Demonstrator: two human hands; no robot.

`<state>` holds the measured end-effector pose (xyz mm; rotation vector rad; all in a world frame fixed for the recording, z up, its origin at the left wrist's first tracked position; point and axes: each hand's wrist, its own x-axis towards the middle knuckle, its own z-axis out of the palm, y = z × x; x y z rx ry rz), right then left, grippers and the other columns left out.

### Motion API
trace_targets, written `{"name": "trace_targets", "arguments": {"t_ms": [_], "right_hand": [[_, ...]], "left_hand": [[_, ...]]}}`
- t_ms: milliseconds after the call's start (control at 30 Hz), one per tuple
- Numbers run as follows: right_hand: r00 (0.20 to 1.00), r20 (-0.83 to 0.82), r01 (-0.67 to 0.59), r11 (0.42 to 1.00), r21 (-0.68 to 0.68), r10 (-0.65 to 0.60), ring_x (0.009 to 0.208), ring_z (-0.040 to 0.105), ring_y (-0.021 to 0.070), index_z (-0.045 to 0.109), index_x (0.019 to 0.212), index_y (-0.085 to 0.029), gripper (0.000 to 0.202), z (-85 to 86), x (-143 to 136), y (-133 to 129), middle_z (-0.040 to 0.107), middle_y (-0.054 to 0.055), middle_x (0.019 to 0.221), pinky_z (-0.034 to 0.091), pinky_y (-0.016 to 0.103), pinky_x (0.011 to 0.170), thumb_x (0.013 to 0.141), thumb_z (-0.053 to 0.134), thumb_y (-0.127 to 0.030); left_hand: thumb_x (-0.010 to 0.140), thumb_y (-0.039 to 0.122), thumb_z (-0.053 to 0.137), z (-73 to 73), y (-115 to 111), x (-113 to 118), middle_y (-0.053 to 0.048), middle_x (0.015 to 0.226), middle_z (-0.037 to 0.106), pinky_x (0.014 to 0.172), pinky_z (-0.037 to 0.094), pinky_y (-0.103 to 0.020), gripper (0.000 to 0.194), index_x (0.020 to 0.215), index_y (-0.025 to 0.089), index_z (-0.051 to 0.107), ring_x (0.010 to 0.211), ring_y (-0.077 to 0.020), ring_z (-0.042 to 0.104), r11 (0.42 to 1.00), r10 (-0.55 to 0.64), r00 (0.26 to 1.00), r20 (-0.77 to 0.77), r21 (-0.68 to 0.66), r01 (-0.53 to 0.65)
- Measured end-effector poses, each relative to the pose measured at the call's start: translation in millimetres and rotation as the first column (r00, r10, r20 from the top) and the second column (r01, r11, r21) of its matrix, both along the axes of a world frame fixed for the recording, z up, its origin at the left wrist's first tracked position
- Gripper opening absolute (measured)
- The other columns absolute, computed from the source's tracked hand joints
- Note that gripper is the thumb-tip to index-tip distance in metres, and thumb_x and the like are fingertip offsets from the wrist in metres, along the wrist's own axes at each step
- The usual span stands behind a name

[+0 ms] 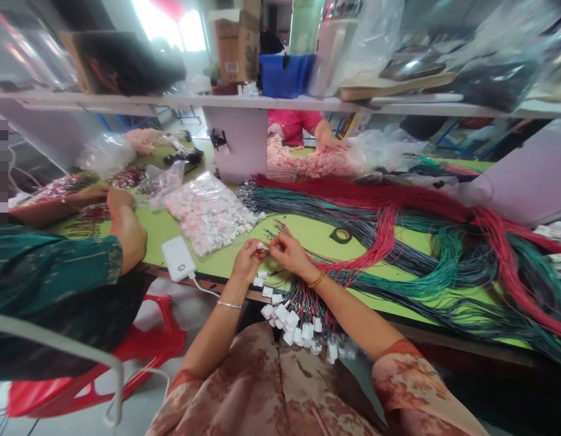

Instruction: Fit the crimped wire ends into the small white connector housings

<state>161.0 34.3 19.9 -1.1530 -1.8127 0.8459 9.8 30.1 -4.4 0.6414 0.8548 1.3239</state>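
My left hand (248,260) pinches a small white plastic connector (261,246) between thumb and fingertips. Close beside it, my right hand (288,253) has its fingers pressed together on a thin wire, whose end meets the connector; whether it is seated inside is too small to tell. Below my hands, finished-looking leads with white connectors (289,321) hang in a bunch over the table's front edge. Loose red wires (385,239) and green wires (439,266) stretch to the right, their tips near my right hand.
A clear bag of white connectors (212,212) lies left of centre, near a white power bank (178,259) with a cable. A tape roll (341,235) rests among the wires. A co-worker's arms (126,221) are at left; another person (294,127) sits opposite, beneath a shelf (180,104).
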Motion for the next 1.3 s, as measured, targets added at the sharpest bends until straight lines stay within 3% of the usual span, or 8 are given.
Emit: {"name": "trace_targets", "arguments": {"t_ms": [200, 433, 700, 967, 1100, 1167, 1233, 1300], "right_hand": [[0.998, 0.053, 0.045, 0.999, 0.005, -0.045, 0.052, 0.044, 0.0109, 0.058, 0.07, -0.018, 0.012, -2.0, 0, -2, 0.055, -0.002, 0.059, 0.034, 0.024, 0.052, 0.075, 0.056, -0.028], [0.992, 0.088, 0.087, 0.996, 0.005, -0.087, 0.055, 0.048, 0.0116, 0.06, 0.07, -0.017, 0.009, -1.2, 2, -1, 0.058, -0.001, 0.063, 0.037, 0.025, 0.056, 0.073, 0.056, -0.023], [0.995, 0.094, 0.035, 0.999, -0.014, -0.034, 0.054, 0.045, 0.01, 0.057, 0.069, -0.016, 0.013, -14.6, 1, 1, 0.057, -0.001, 0.062, 0.035, 0.023, 0.055, 0.078, 0.057, -0.027], [0.98, 0.2, -0.009, 0.999, 0.048, -0.001, 0.055, 0.045, 0.0106, 0.058, 0.069, -0.016, 0.013, -13.7, -1, -4, 0.059, 0.0, 0.063, 0.033, 0.023, 0.056, 0.08, 0.054, -0.021], [0.987, 0.152, -0.062, 0.998, 0.021, 0.059, 0.057, 0.047, 0.0115, 0.06, 0.072, -0.016, 0.017, -17.4, 7, 5, 0.06, 0.0, 0.064, 0.036, 0.023, 0.059, 0.082, 0.052, -0.026], [0.995, 0.1, -0.016, 1.0, 0.017, 0.014, 0.063, 0.052, 0.0128, 0.063, 0.078, -0.015, 0.02, -17.1, 18, 17, 0.064, 0.002, 0.071, 0.04, 0.024, 0.063, 0.085, 0.05, -0.029], [0.983, 0.178, 0.048, 0.999, 0.016, -0.05, 0.067, 0.055, 0.0139, 0.065, 0.081, -0.015, 0.02, -16.4, 28, 28, 0.066, 0.003, 0.075, 0.041, 0.024, 0.066, 0.085, 0.05, -0.029], [0.926, 0.373, 0.057, 0.998, 0.003, -0.054, 0.072, 0.058, 0.0157, 0.066, 0.084, -0.016, 0.016, -15.9, 33, 34, 0.069, 0.004, 0.08, 0.041, 0.025, 0.068, 0.082, 0.055, -0.026]], "left_hand": [[0.072, 0.033, 0.071, -3.3, -2, 2, -0.002, 0.078, 0.063, 0.057, 0.042, -0.021, 0.026, 0.078, 0.017, 0.051, 0.062, -0.0079, 0.054, 1.0, 0.001, 1.0, -0.029, 0.017, -0.001], [0.068, 0.035, 0.076, -6.5, -2, 6, 0.001, 0.075, 0.062, 0.059, 0.041, -0.021, 0.032, 0.08, 0.017, 0.052, 0.061, -0.0071, 0.053, 0.994, 0.099, 0.993, -0.057, 0.061, -0.096], [0.063, 0.041, 0.078, -12.3, -5, 10, 0.003, 0.065, 0.06, 0.056, 0.038, -0.021, 0.037, 0.078, 0.017, 0.055, 0.056, -0.007, 0.051, 0.99, 0.116, 0.972, -0.203, 0.102, -0.097], [0.058, 0.039, 0.083, -15.5, -8, 11, 0.003, 0.061, 0.06, 0.053, 0.038, -0.02, 0.039, 0.075, 0.016, 0.056, 0.052, -0.0064, 0.051, 0.984, 0.17, 0.973, -0.155, 0.084, -0.158], [0.059, 0.038, 0.083, -13.5, -11, 4, 0.001, 0.061, 0.061, 0.051, 0.038, -0.02, 0.037, 0.074, 0.015, 0.059, 0.052, -0.0072, 0.052, 0.992, 0.117, 0.973, -0.2, 0.063, -0.106], [0.059, 0.035, 0.082, -9.0, -13, -2, 0.0, 0.064, 0.063, 0.051, 0.038, -0.019, 0.034, 0.072, 0.015, 0.059, 0.053, -0.007, 0.052, 0.998, 0.062, 0.98, -0.187, 0.019, -0.059], [0.059, 0.033, 0.081, -3.8, -15, -6, 0.0, 0.066, 0.063, 0.05, 0.038, -0.019, 0.031, 0.071, 0.015, 0.059, 0.053, -0.0067, 0.052, 1.0, 0.001, 0.986, -0.169, -0.006, -0.002], [0.06, 0.031, 0.08, 0.4, -15, -8, 0.0, 0.066, 0.063, 0.049, 0.037, -0.018, 0.028, 0.07, 0.015, 0.059, 0.052, -0.0064, 0.051, 0.998, -0.057, 0.986, -0.157, -0.018, 0.054]]}}
